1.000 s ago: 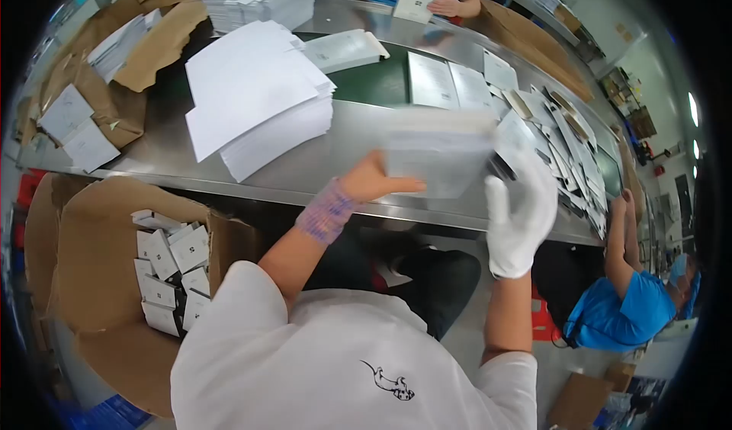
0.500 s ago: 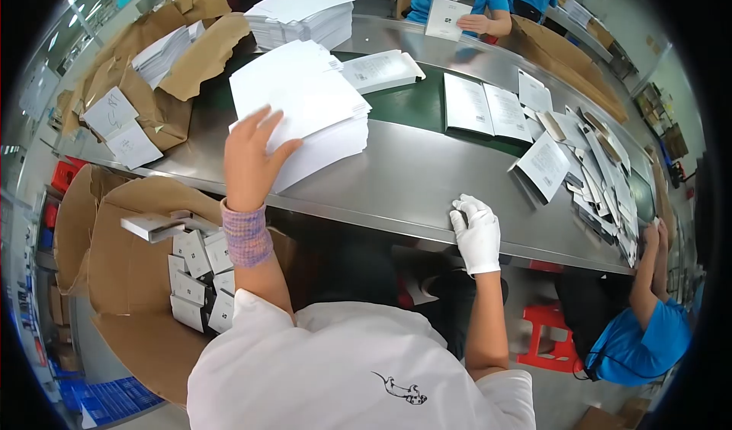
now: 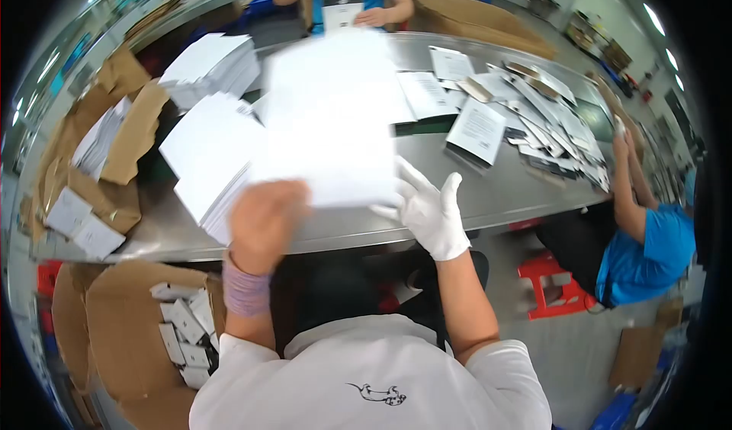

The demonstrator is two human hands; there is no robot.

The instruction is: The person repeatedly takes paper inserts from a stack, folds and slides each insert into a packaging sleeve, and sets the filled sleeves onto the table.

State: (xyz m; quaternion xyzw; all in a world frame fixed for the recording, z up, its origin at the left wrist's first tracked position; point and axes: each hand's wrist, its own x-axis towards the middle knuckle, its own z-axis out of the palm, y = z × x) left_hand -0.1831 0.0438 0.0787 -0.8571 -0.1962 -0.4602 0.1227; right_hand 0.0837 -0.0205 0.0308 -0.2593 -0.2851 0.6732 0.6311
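Head view: blurred left hand (image 3: 267,220) holds white sheet (image 3: 332,117), partly hiding table (image 3: 526,190).

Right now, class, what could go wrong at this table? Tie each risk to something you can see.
The sheet is held low at one side by the left hand, so it could bend or slip. The stack beside that hand is uneven and might slide if bumped. On the right, the carton pile reaches near the table's edge; pieces could fall.
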